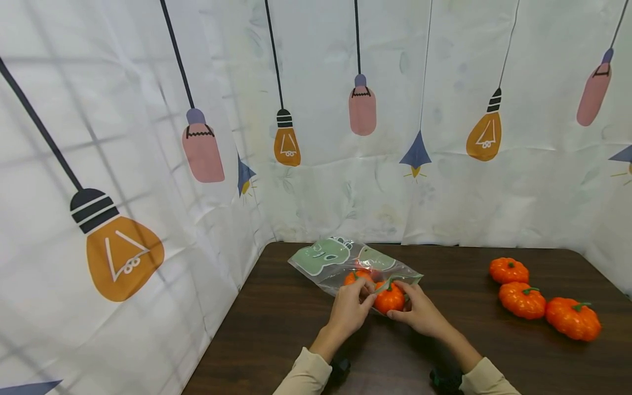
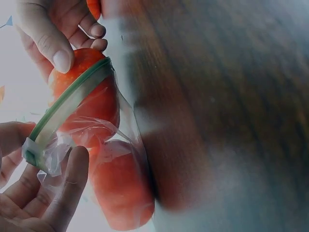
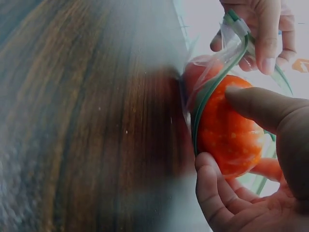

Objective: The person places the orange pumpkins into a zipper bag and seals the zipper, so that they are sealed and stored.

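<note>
A clear zip bag (image 1: 323, 257) with a green cartoon print lies on the table, its mouth toward me. My right hand (image 1: 422, 312) grips a small orange pumpkin (image 1: 389, 299) at the mouth, thumb on one side and fingers on the other. In the right wrist view that pumpkin (image 3: 231, 130) is partly past the green zip strip (image 3: 208, 101). My left hand (image 1: 348, 310) pinches the bag's edge by the end of the zip strip (image 2: 72, 96). Another pumpkin (image 2: 120, 186) sits inside, behind the plastic; further orange shapes in the bag are partly hidden.
Three more orange pumpkins, one at the back (image 1: 508, 270), one in the middle (image 1: 522, 300) and one nearer (image 1: 573, 319), stand close together on the right of the dark wooden table (image 1: 276, 329). A white printed curtain (image 1: 326, 192) hangs behind and to the left.
</note>
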### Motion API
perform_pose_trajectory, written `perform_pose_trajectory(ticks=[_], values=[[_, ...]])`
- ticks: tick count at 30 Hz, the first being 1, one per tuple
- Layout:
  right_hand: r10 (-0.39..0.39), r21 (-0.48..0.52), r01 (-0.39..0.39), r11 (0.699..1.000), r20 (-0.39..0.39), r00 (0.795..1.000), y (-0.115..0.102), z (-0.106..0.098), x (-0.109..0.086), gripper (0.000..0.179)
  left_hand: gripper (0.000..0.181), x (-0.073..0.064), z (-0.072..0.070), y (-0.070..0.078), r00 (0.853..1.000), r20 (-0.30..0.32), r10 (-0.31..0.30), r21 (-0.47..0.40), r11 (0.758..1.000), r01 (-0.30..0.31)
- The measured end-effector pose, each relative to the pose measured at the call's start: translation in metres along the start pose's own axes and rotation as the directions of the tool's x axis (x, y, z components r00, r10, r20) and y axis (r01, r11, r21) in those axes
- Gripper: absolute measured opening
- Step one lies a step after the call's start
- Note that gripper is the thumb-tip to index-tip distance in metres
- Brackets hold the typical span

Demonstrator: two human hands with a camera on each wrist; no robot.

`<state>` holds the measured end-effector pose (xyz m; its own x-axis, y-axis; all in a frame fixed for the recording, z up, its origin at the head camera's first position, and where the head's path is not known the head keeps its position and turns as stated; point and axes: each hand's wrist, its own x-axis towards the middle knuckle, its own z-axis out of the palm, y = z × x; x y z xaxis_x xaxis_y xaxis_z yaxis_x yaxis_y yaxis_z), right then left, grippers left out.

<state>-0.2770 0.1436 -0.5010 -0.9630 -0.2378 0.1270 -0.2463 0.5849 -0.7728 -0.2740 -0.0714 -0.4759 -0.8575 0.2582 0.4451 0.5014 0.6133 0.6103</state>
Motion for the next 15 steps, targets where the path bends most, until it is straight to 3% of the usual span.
perform_pose_trajectory(ticks=[15], values=[[0.039,-0.014,-0.04,0.999,-0.06,0.997,-0.0067,0.0093,0.0046,0.08,0.014,-0.0004,0.0012,0.0003,1.0,0.0,0.014,0.007,1.0,-0.014]])
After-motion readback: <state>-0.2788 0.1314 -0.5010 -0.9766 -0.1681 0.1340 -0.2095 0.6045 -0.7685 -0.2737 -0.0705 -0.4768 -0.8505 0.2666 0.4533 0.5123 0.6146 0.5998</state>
